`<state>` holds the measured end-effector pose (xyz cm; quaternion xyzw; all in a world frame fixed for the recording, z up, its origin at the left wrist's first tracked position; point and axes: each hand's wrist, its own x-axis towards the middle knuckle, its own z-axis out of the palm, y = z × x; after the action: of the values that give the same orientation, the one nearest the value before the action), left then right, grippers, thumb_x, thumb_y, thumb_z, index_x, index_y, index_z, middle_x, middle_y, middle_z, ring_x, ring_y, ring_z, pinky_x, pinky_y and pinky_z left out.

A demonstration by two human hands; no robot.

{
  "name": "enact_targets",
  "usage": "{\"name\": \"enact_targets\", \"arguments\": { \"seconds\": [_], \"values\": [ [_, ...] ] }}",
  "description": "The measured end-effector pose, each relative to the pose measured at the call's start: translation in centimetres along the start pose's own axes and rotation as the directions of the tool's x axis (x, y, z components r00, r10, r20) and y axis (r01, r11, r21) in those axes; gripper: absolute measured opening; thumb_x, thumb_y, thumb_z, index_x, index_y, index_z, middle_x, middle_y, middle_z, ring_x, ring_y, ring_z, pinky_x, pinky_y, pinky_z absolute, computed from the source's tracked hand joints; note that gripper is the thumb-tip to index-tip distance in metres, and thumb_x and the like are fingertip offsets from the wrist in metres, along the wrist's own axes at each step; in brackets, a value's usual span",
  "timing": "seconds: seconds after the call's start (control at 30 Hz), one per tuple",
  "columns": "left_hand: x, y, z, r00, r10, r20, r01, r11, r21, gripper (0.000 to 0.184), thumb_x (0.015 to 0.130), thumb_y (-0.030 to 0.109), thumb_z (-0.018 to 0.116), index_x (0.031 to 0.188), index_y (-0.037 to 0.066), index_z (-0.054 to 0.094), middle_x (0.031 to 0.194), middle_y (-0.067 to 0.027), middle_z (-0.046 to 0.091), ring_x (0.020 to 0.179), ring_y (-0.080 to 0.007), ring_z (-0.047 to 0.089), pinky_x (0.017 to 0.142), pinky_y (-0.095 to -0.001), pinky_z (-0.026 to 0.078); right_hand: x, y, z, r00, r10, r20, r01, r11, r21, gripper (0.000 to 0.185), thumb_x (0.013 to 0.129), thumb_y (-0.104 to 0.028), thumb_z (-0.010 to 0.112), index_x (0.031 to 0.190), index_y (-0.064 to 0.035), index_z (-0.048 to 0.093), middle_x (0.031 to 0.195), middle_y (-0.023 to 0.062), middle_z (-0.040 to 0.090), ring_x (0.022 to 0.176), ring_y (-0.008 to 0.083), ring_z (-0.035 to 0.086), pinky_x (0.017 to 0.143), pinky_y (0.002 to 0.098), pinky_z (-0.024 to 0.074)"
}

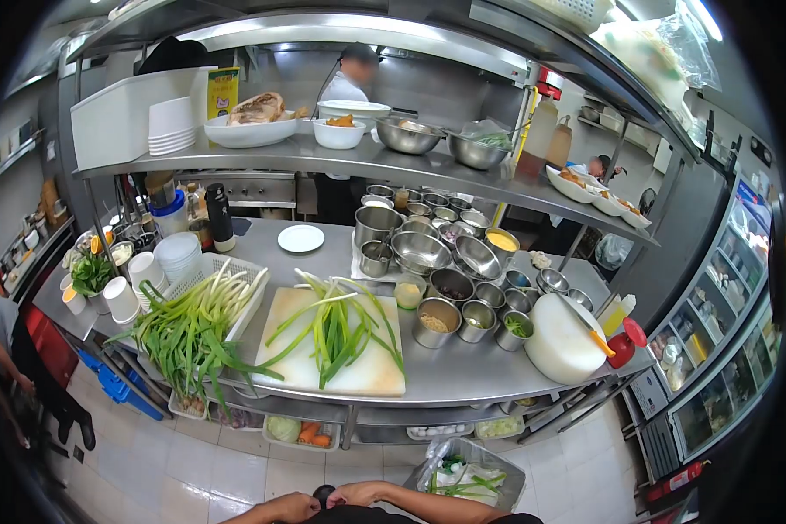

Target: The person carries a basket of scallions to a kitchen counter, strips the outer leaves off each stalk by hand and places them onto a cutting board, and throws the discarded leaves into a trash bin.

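Note:
At the bottom of the head view, close against my dark clothing, are my left hand [297, 506] and my right hand [356, 494]. Both have their fingers curled in. A small dark round thing [324, 495] shows between them; what each hand grips is hidden. Beyond them, on the steel counter [323, 395], lies a cutting board [377, 371] with a bunch of green onions [332, 327] spread across it. More green onions [179, 319] fill a white basket [251, 306] left of the board, their green tops hanging over the counter edge.
Metal pots [378, 224] and small containers crowd the counter's right half, beside a round white block [568, 336] with an orange-handled knife [599, 339]. A bin [508, 479] with scraps stands on the floor. A shelf [358, 168] crosses above; co-workers [348, 83] stand behind and at left.

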<state>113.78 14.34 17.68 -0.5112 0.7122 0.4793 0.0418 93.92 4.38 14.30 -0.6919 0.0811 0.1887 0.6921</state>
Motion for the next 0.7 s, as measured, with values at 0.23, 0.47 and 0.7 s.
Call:
{"name": "enact_targets", "arguments": {
  "seconds": [0.23,0.47,0.7],
  "values": [
    [0.8,-0.8,1.5,0.999,0.050,-0.010,-0.050,0.996,-0.071,0.029,0.087,0.024,0.053,0.109,0.007,0.062,0.099,-0.0147,0.066,0.091,-0.0287,0.063,0.082,-0.0356,0.048,0.1,0.9,-0.3,0.998,-0.016,0.064,0.010,0.995,0.102,0.026,0.080,-0.023,0.068,0.095,-0.0034,0.058,0.079,-0.0028,0.057,0.072,0.0064,0.049,0.060,0.0249,0.0418],
    [1.8,-0.4,1.2,0.996,0.035,0.086,-0.013,0.971,-0.239,0.032,0.088,0.021,0.054,0.115,0.004,0.057,0.106,-0.0148,0.064,0.096,-0.0249,0.061,0.084,-0.0324,0.047,-0.6,2.2,-0.1,0.998,-0.011,0.068,0.002,0.991,0.133,0.027,0.084,-0.028,0.065,0.096,-0.0047,0.058,0.081,-0.0041,0.055,0.071,0.0060,0.048,0.062,0.0229,0.0412],
    [2.8,-0.8,2.2,0.999,0.040,0.035,-0.034,0.988,-0.148,0.028,0.088,0.019,0.052,0.111,0.004,0.058,0.101,-0.0157,0.064,0.094,-0.0264,0.061,0.083,-0.0338,0.047,-2.7,2.5,0.1,0.995,-0.017,0.094,-0.012,0.953,0.304,0.033,0.086,-0.028,0.065,0.105,-0.0031,0.054,0.092,-0.0041,0.055,0.086,0.0046,0.049,0.076,0.0205,0.0401]
  ]
}}
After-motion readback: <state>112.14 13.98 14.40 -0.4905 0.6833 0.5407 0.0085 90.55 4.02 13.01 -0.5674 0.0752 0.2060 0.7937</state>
